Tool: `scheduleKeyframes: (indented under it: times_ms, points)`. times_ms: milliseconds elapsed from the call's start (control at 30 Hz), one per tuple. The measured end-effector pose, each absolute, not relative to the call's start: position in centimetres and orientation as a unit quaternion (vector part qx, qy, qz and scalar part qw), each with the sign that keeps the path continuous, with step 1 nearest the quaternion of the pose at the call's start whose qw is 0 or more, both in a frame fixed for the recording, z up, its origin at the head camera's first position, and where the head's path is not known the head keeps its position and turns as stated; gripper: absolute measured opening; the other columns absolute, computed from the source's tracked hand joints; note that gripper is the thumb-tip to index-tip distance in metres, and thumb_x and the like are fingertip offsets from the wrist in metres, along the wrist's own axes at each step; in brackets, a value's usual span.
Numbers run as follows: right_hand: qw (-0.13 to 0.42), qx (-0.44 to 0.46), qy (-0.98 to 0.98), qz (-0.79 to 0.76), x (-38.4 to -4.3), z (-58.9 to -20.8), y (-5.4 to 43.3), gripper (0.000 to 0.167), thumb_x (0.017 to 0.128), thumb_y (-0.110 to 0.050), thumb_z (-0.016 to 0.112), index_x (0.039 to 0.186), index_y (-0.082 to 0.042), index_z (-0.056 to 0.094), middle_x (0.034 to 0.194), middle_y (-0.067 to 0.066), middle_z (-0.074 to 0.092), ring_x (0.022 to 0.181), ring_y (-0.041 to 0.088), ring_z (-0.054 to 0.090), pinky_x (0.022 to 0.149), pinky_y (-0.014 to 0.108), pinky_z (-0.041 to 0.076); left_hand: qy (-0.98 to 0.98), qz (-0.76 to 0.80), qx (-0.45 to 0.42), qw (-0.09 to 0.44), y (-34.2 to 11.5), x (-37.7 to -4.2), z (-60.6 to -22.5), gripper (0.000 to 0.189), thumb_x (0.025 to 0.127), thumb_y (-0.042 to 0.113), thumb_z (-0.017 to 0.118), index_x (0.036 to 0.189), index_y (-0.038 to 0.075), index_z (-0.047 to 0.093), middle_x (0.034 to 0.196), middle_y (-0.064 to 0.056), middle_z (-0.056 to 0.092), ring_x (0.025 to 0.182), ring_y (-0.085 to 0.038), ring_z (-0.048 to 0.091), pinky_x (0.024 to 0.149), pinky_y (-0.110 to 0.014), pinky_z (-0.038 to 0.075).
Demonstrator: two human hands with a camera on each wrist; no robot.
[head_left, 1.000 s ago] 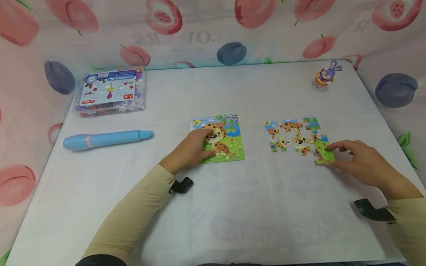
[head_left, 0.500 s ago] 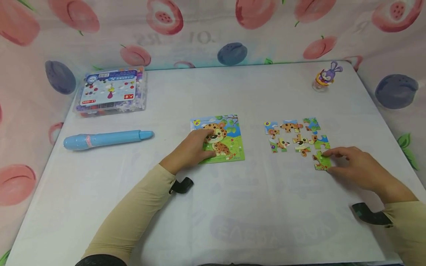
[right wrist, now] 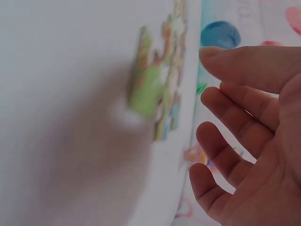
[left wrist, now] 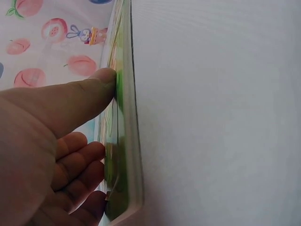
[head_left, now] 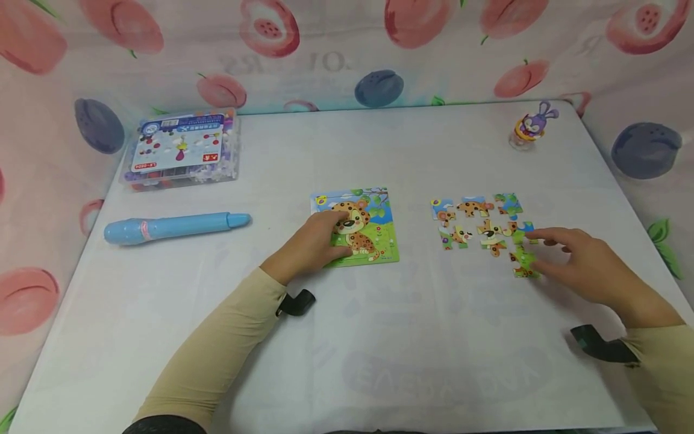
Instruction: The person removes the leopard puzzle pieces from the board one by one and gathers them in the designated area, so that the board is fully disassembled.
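Note:
In the head view my left hand (head_left: 311,244) rests on a square picture puzzle board (head_left: 382,238) showing a spotted leopard cub on grass. Up close in the left wrist view, the thumb and fingertips touch the face of the board (left wrist: 117,188), near its edge. My right hand (head_left: 593,265) hovers over the right-hand column of loose puzzle pieces, index finger above a blue-and-green piece and thumb beside the bottom green piece (head_left: 523,265). Its fingers are loosely spread in the right wrist view, apart from the green piece (right wrist: 148,89). Several other pieces, such as a leopard-face piece (head_left: 490,229), lie in two rows.
A clear plastic box (head_left: 181,147) with a printed label stands at the back left. In front of it lies a light blue pen-shaped toy (head_left: 173,229). A purple rabbit figure (head_left: 532,125) stands at the back right. A fruit-patterned cloth (head_left: 303,36) hangs behind the table.
My right hand has slid the green piece down below the blue-and-green one, then let go and moved slightly up. My left hand has stayed on the board.

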State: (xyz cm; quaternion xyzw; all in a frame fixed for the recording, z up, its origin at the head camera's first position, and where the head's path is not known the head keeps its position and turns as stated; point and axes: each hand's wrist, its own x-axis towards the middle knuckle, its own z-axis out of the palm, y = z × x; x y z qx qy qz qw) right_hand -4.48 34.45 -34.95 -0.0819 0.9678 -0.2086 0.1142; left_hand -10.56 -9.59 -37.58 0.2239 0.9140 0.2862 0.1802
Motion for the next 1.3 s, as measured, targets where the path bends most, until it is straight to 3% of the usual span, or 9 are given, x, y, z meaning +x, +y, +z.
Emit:
scheduleKeyframes:
  times_ms: [300,533,967,1300]
  points:
    - [0.100,-0.139,0.959,-0.225,-6.5,-33.9,30.5,0.052,0.088,-0.023,0.079,0.133,-0.006,0.061,0.119,0.021,0.061,0.110,0.038,0.054,0.083,0.056,0.045,0.915,0.280,0.223,0.183,-9.6,-10.7,-37.5,0.072,0.092,0.025,0.076,0.148,-0.004,0.041,0.148,-0.019,0.046,0.140,-0.033,0.038,0.116,-0.041,0.031]
    - [0.121,-0.199,0.936,-0.265,-8.5,-33.4,26.1,0.050,0.089,-0.020,0.078,0.134,-0.010,0.062,0.128,0.014,0.063,0.113,0.033,0.057,0.088,0.054,0.046,0.909,0.284,0.232,0.198,-9.9,-11.1,-37.5,0.069,0.092,0.020,0.076,0.148,-0.003,0.042,0.142,-0.018,0.051,0.133,-0.032,0.045,0.111,-0.041,0.037]
    - [0.149,-0.263,0.911,-0.280,-10.6,-35.3,18.4,0.045,0.089,-0.016,0.074,0.132,-0.004,0.064,0.129,0.012,0.063,0.113,0.031,0.059,0.097,0.052,0.044,0.898,0.291,0.229,0.239,-10.7,-11.8,-37.0,0.071,0.091,0.014,0.076,0.151,0.000,0.040,0.152,-0.016,0.043,0.142,-0.032,0.036,0.116,-0.042,0.030]
    - [0.173,-0.324,0.900,-0.236,-11.0,-36.9,13.8,0.045,0.089,-0.021,0.074,0.130,-0.005,0.066,0.119,0.008,0.068,0.105,0.029,0.054,0.089,0.043,0.046,0.897,0.289,0.234,0.239,-10.8,-11.9,-37.0,0.072,0.090,0.016,0.077,0.151,0.000,0.040,0.152,-0.015,0.044,0.142,-0.032,0.037,0.115,-0.043,0.031]
